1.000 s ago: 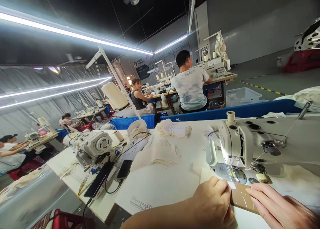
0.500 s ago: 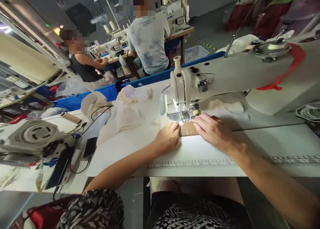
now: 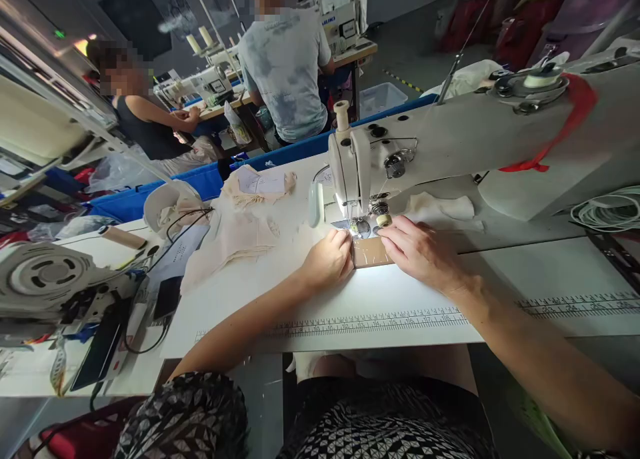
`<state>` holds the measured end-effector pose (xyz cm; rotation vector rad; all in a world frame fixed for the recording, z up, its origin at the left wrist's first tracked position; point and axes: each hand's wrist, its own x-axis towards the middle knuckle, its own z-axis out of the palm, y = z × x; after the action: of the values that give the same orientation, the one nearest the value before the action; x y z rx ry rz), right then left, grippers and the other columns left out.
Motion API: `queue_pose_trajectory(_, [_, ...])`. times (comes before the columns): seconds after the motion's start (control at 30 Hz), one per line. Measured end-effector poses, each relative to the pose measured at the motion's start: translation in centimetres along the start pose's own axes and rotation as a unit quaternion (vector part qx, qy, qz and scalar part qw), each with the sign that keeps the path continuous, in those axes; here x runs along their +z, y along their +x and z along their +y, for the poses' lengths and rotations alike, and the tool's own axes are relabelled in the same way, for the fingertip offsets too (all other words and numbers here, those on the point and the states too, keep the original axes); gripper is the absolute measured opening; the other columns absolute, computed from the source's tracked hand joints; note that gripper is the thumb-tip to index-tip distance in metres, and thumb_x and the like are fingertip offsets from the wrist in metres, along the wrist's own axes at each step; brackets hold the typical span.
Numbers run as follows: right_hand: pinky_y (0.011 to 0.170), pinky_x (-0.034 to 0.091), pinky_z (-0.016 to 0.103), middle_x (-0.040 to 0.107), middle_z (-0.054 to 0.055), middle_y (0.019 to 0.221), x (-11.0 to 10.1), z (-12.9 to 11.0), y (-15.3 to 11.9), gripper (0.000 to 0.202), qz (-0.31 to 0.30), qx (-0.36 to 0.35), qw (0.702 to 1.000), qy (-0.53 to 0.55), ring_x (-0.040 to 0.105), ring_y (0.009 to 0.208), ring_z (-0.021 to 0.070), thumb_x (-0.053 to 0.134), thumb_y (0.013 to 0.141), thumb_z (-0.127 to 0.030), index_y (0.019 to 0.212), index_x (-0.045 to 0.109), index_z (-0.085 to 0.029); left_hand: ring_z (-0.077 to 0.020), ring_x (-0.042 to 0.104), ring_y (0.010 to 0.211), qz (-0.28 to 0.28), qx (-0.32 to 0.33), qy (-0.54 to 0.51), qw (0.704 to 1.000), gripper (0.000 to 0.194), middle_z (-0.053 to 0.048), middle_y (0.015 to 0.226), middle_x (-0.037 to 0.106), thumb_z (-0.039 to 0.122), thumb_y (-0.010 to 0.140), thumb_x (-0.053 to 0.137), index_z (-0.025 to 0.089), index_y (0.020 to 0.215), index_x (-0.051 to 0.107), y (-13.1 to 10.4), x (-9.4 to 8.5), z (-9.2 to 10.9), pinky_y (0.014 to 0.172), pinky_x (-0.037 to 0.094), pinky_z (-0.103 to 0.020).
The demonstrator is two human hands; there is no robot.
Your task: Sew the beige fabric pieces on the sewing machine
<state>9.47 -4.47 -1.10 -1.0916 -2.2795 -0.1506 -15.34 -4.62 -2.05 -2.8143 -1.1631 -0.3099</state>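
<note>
Have the left hand (image 3: pixel 327 257) curled at the left end of a brown panel (image 3: pixel 371 254), right hand (image 3: pixel 423 253) bent by its right end; honestly can't tell open or closed on either. See said panel just in front of the sewing machine head (image 3: pixel 351 172), in from the near edge of the table (image 3: pixel 395 291).

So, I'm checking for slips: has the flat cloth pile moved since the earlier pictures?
No: the flat cloth pile keeps its place left of the lit sewing machine.
</note>
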Motion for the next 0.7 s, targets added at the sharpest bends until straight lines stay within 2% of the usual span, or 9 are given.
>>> queue_pose_trajectory(0.13, [0.073,0.043,0.033,0.067,0.007,0.091,0.0,-0.1,0.0,0.039,-0.002,-0.002,1.000,-0.005,0.057,0.073,0.0178,0.041,0.109,-0.021,0.089,0.074,-0.020,-0.0319,0.065,0.113,-0.004,0.010,0.004,1.000,0.036,-0.022,0.125,0.067,0.020,0.103,0.042,0.007,0.129,0.063,0.2,-0.2,-0.3,0.100,0.062,-0.048])
queue_pose_trajectory(0.33, [0.076,0.045,0.033,0.068,0.008,0.094,-0.2,-0.4,-0.1,0.041,-0.024,0.009,0.999,-0.022,0.060,0.076,0.0187,0.039,0.109,-0.022,0.092,0.076,-0.019,-0.0318,0.065,0.119,0.015,0.010,-0.016,1.000,0.041,-0.022,0.133,0.067,0.019,0.102,0.042,0.006,0.138,0.060,-0.1,-0.2,-0.4,0.101,0.063,-0.048])
queue_pose_trajectory(0.5, [0.076,0.046,0.034,0.069,0.009,0.095,-0.1,-0.4,-0.1,0.040,-0.029,0.018,0.999,0.011,0.061,0.078,0.0201,0.039,0.108,-0.023,0.091,0.075,-0.019,-0.0323,0.066,0.119,0.032,0.016,-0.018,0.999,0.042,-0.023,0.138,0.066,0.019,0.105,0.039,0.005,0.139,0.060,-0.2,-0.4,-0.3,0.101,0.063,-0.050])
queue_pose_trajectory(0.6, [0.070,0.043,0.032,0.071,0.008,0.094,0.2,0.2,0.3,0.035,-0.029,0.060,0.996,0.051,0.063,0.077,0.0196,0.044,0.108,-0.028,0.093,0.074,-0.020,-0.0315,0.067,0.117,0.033,0.029,-0.019,0.999,0.041,-0.023,0.137,0.067,0.020,0.105,0.040,0.005,0.137,0.062,-0.1,-0.4,-0.4,0.100,0.063,-0.050])
queue_pose_trajectory(0.7, [0.061,0.038,0.030,0.071,0.005,0.083,0.6,1.0,1.4,0.029,-0.040,0.115,0.991,0.057,0.062,0.070,0.0194,0.049,0.107,-0.033,0.090,0.070,-0.022,-0.0310,0.067,0.114,0.039,0.039,-0.017,0.998,0.040,-0.023,0.134,0.069,0.019,0.104,0.041,0.004,0.134,0.063,0.1,-0.3,-0.7,0.097,0.064,-0.048])
